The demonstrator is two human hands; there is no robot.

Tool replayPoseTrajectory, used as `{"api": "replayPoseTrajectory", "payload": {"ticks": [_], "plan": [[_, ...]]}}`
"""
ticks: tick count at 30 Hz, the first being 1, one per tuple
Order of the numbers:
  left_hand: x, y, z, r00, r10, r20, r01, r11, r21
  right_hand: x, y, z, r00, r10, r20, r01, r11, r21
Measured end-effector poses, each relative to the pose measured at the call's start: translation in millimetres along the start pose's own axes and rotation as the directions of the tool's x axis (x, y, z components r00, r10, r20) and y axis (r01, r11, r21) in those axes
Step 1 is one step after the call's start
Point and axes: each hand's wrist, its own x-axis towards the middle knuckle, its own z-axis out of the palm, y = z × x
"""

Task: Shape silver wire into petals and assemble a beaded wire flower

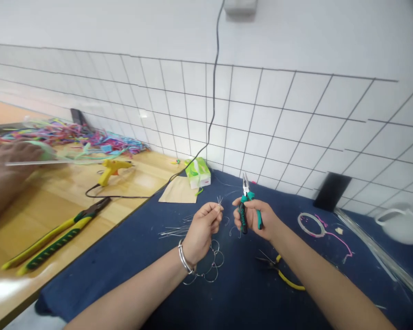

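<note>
My left hand [202,229] pinches a small bunch of thin metal wires [220,200], whose tips stick up above the fingers. In my right hand [259,217] is a pair of green-and-black pliers [245,201], jaws pointing up and away. The two hands are a short way apart, and the pliers do not touch the wires. Below my left hand, wire loops [211,274] joined together lie on the dark blue cloth [131,275]. More straight wires [175,232] lie left of that hand. Yellow-handled pliers [289,280] rest under my right forearm, partly hidden by it.
Left, on the wooden table [124,220], are long yellow-and-green pliers [62,238], a yellow glue gun [113,170] and a person's hand [15,158]. A tissue pack [198,173] stands behind. Right are a wire coil [311,225], long rods [368,243] and a white jug [402,226].
</note>
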Motion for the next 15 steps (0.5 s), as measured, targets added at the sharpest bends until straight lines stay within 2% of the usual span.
{"api": "replayPoseTrajectory", "payload": {"ticks": [3,6,15], "plan": [[6,6,-6.8,0.999,0.048,-0.017,-0.048,0.999,-0.016,13,6,1,0.997,-0.071,0.037,0.073,0.995,-0.072],[8,8,-10.3,0.997,0.064,-0.032,-0.065,0.998,-0.02,20,8,3,0.994,-0.083,0.07,0.091,0.989,-0.119],[8,11,-8.9,0.992,0.109,-0.057,-0.11,0.994,-0.016,26,14,6,0.976,-0.156,0.153,0.187,0.96,-0.21]]}}
